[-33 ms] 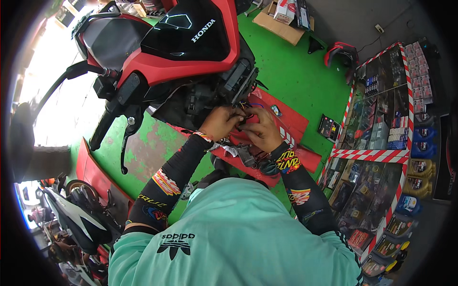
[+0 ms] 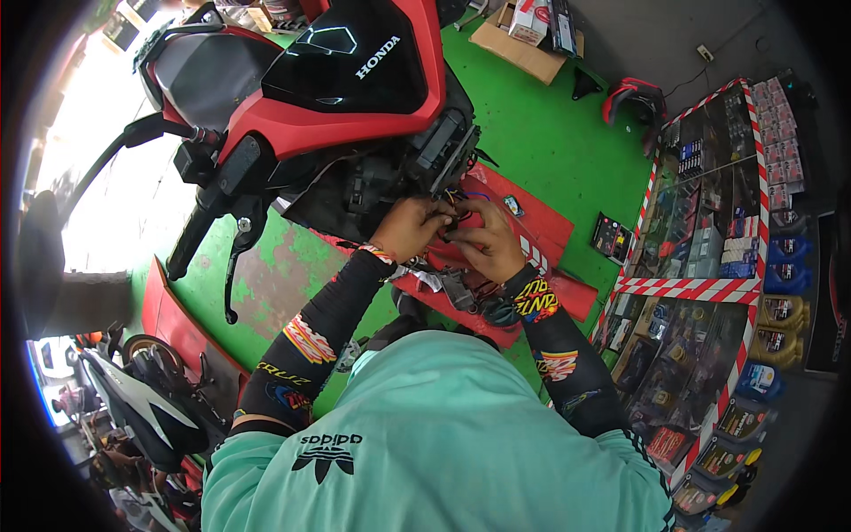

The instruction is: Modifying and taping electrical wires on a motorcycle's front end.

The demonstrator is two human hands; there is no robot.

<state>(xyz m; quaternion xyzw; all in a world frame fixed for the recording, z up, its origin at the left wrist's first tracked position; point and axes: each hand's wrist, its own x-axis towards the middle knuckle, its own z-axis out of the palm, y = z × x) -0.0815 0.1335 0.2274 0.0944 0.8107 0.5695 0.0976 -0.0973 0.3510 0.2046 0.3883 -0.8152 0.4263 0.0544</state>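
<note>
Under the scooter's front point(image 2: 355, 97), both hands point(image 2: 409, 229) point(image 2: 486, 241) seemingly pinch wires point(image 2: 454, 206).

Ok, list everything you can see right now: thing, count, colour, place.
scooter: one, red and black, upper left, front panels off
wires: a bundle, red, blue and black, at the scooter's open front, between both hands
brake lever: one, black, hanging at left
floor: green, worn bare under the scooter
red panel: one, on the floor under the hands
cardboard box: one, brown, top centre
helmet: one, red and black, on the floor upper right
display case: one, glass with red-white striped edges, right, full of small parts
oil bottles: several, blue, yellow and dark, far right
second motorcycle: one, white and black, lower left
left hand: on the wires, black patterned sleeve
right hand: on the wires, black patterned sleeve
</note>
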